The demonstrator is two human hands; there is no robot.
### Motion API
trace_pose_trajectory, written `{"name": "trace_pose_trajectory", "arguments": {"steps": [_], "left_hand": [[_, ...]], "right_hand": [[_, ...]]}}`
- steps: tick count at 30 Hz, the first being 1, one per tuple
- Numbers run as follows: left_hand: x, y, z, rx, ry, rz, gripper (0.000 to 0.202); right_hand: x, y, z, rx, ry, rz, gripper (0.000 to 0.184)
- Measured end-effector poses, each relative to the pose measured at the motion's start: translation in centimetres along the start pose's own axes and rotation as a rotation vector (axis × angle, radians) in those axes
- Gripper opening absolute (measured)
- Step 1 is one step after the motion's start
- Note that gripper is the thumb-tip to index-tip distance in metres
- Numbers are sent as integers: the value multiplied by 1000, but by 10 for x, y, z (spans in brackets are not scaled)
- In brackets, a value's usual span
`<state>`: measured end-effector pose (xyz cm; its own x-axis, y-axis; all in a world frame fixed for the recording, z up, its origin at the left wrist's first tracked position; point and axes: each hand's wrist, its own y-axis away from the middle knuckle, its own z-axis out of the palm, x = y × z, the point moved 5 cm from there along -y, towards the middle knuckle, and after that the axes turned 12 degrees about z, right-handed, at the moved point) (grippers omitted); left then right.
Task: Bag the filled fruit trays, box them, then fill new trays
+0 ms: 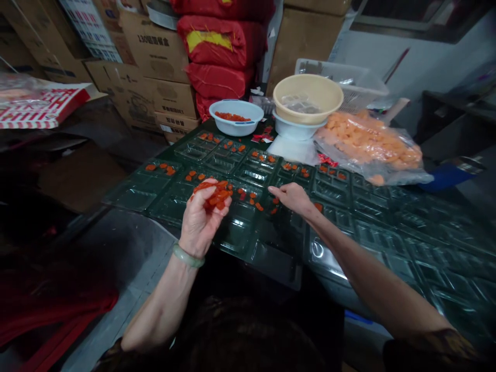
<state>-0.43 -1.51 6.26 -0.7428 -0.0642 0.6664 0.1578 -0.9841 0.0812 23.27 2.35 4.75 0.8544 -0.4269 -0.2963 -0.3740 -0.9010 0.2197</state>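
My left hand [199, 217] has its grip clenched round a heap of orange-red slices [217, 195], held just above the dark plastic trays [251, 175] on the worktop. My right hand [292, 198] sits low over a middle compartment (fingers pointing left); whether its grip pinches a slice, I cannot tell. A white bowl [236, 118] of slices stands beyond the trays.

Thin, glossy dark-green plastic in the trays [248, 243], full of reflections. Matt orange pieces [217, 195]. Smooth plastic for the white bowl [236, 118] and the beige bowl [308, 98]. Crinkled clear plastic bag [372, 150]. Matt brown cardboard boxes [155, 51]; shiny red sacks [220, 41]. Polished pale-green bracelet [188, 256].
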Motion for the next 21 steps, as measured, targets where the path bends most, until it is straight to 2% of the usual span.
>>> {"name": "trace_pose_trajectory", "arguments": {"steps": [5, 9, 14, 17, 21], "left_hand": [[4, -3, -7, 24, 8, 9, 18], [3, -3, -7, 11, 22, 12, 18], [1, -1, -6, -5, 34, 14, 17], [3, -2, -8, 7, 20, 20, 17], [3, -5, -10, 40, 11, 25, 18]], "right_hand": [[4, 7, -5, 29, -106, -170, 25], [-18, 31, 5, -18, -5, -312, 19], [-38, 36, 31, -11, 328, -303, 21], [-31, 24, 28, 10, 231, -278, 20], [-8, 13, 2, 45, -4, -227, 20]]}}
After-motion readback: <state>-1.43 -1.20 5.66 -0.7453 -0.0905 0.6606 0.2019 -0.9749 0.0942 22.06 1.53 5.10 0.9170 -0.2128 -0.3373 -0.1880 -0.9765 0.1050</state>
